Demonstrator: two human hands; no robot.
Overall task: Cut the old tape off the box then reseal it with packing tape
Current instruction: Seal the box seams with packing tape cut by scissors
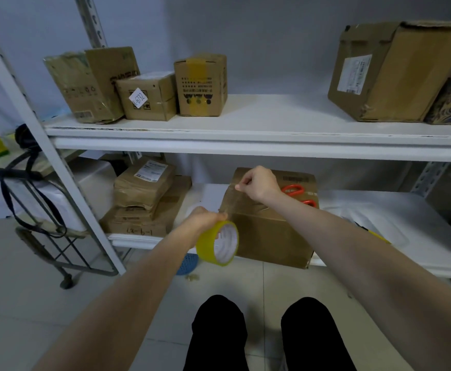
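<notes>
Both arms reach forward. The left hand (207, 218) curls round a yellow roll of packing tape (208, 250), held low before the near left corner of the brown cardboard box (269, 236). The right hand (259, 183), higher over the box's top, pinches the free end of a clear strip of tape (231, 200) stretched between the hands. Red-handled scissors (294, 188) lie on the box top behind that wrist. The box stands at the front edge of the lower white shelf (211, 196); bare shelf separates it from a stack of brown parcels (144, 194) on the left.
</notes>
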